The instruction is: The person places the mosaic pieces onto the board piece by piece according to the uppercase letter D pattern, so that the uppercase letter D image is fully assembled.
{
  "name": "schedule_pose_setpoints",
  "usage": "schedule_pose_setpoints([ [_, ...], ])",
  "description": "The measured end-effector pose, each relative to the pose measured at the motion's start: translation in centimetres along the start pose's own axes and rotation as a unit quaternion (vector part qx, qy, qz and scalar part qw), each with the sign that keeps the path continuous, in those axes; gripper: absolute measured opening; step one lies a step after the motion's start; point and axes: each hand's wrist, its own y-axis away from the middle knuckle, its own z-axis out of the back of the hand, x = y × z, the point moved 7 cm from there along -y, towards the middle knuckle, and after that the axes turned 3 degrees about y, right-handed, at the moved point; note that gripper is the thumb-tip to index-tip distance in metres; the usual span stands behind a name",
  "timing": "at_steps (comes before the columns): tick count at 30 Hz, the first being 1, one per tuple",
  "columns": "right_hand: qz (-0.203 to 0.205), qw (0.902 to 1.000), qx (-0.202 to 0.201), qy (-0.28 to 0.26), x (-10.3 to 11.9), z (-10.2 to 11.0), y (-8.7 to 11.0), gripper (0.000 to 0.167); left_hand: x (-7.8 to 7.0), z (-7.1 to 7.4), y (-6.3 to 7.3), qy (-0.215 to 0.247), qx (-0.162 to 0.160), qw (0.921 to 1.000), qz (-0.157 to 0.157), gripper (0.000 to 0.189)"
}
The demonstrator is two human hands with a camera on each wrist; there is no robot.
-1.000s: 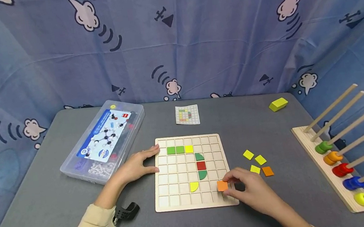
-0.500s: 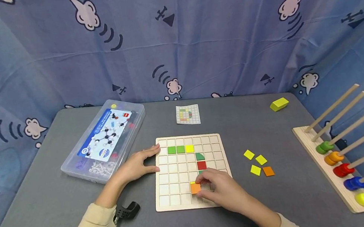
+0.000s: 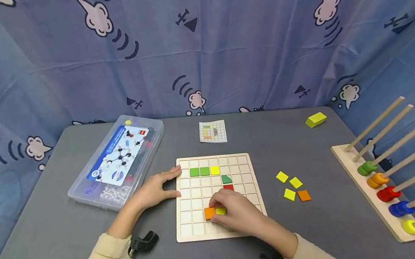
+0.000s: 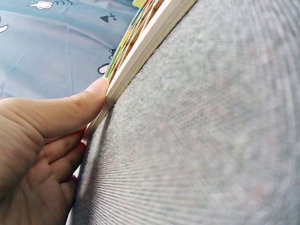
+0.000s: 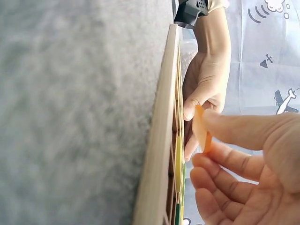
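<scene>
My right hand (image 3: 240,213) pinches an orange square tile (image 3: 209,213) between thumb and fingers above the wooden grid board (image 3: 241,159). In the right wrist view the tile (image 5: 201,129) stands tilted, apart from the board. Beside it lies a yellow quarter-round tile (image 3: 220,211), partly covered by the hand. Further up the board are two green squares (image 3: 199,172), a yellow square (image 3: 214,170), a green quarter-round (image 3: 226,179) and a partly hidden red square (image 3: 228,187). With thumb and fingers spread, my left hand (image 3: 155,192) touches the board's left edge.
Several loose yellow and orange tiles (image 3: 289,194) lie right of the board. Behind it is a small pattern card (image 3: 212,132). A lidded plastic box (image 3: 148,153) sits at left. At right stand a yellow block (image 3: 315,119) and a wooden peg stand (image 3: 349,158) with colored rings.
My right hand has carried the orange tile leftward across the board, from its right side to left of the yellow quarter-round. The left hand stays at the board's edge.
</scene>
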Motion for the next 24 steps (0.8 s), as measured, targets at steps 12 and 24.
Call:
schedule_pose_setpoints([
  [12,0.007,0.9985,0.003,0.054,0.11,-0.79,-0.41,0.021,0.07,0.00,-0.03,0.003,0.001,1.0000,-0.004,0.072],
  [24,0.013,0.9994,0.008,0.032,-0.03,-0.95,-0.30,0.024,-0.07,0.00,0.01,-0.008,-0.006,0.9998,-0.015,0.072],
])
